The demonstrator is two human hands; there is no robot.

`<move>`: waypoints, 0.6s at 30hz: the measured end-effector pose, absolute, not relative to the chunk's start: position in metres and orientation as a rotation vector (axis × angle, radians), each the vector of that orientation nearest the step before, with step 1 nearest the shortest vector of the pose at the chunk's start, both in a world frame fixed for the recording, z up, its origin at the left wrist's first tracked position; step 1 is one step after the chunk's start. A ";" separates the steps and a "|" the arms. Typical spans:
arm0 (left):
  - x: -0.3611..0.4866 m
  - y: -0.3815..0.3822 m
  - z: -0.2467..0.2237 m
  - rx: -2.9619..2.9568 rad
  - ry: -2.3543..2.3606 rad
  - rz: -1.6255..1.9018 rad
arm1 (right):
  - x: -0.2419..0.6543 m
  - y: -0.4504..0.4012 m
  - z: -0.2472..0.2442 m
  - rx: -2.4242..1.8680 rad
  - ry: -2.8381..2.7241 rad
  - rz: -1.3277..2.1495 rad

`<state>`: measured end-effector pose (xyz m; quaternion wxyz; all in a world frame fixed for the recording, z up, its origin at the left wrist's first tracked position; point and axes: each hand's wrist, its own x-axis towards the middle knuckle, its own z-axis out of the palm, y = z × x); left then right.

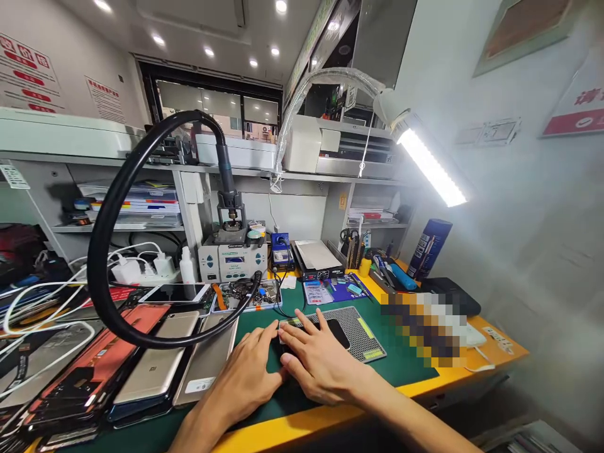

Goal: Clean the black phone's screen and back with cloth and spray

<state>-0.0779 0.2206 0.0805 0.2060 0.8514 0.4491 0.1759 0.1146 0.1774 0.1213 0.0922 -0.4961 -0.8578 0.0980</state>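
A dark smartphone (338, 335) lies on a grey perforated pad (353, 319), partly covered by my hands. My left hand (248, 374) is at the phone's left end, with its thumb and forefinger around a dark edge there. My right hand (318, 362) rests across the phone from above, fingers spread and stretched out, its fingertips touching near my left forefinger. Much of the phone's left part is hidden under both hands. Below the pad lies a green work mat (401, 368).
Several phones and phone shells (155, 358) are laid out on the left. A black hose (94, 251) loops over them from a hot-air station (233, 261). A tray of small parts (248, 296) stands behind my hands. A bright lamp (431, 163) hangs at the right.
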 end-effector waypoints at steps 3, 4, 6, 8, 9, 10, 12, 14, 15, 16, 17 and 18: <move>-0.077 0.220 0.082 2.367 1.277 0.472 | 0.112 0.173 0.123 -1.460 -2.537 0.285; -0.077 0.220 0.082 2.367 1.285 0.456 | 0.113 0.171 0.122 -1.449 -2.534 0.276; -0.076 0.220 0.084 2.364 1.307 0.397 | 0.117 0.166 0.116 -1.411 -2.535 0.231; -0.074 0.220 0.086 2.356 1.337 0.338 | 0.121 0.163 0.104 -1.361 -2.547 0.127; -0.073 0.220 0.086 2.353 1.353 0.314 | 0.123 0.163 0.096 -1.335 -2.555 0.043; -0.072 0.220 0.087 2.357 1.364 0.294 | 0.125 0.165 0.086 -1.305 -2.560 -0.071; -0.070 0.221 0.088 2.389 1.365 0.274 | 0.127 0.171 0.064 -1.215 -2.555 -0.386; -0.070 0.223 0.089 2.418 1.350 0.281 | 0.126 0.180 0.041 -1.093 -2.481 -0.743; -0.070 0.224 0.090 2.423 1.337 0.292 | 0.124 0.185 0.030 -1.039 -2.416 -0.888; -0.071 0.225 0.090 2.420 1.321 0.302 | 0.122 0.190 0.019 -0.997 -2.341 -0.996; -0.072 0.228 0.089 2.410 1.300 0.307 | 0.121 0.195 0.010 -0.981 -2.261 -1.063; -0.073 0.230 0.086 2.398 1.279 0.311 | 0.120 0.198 0.003 -0.969 -2.186 -1.102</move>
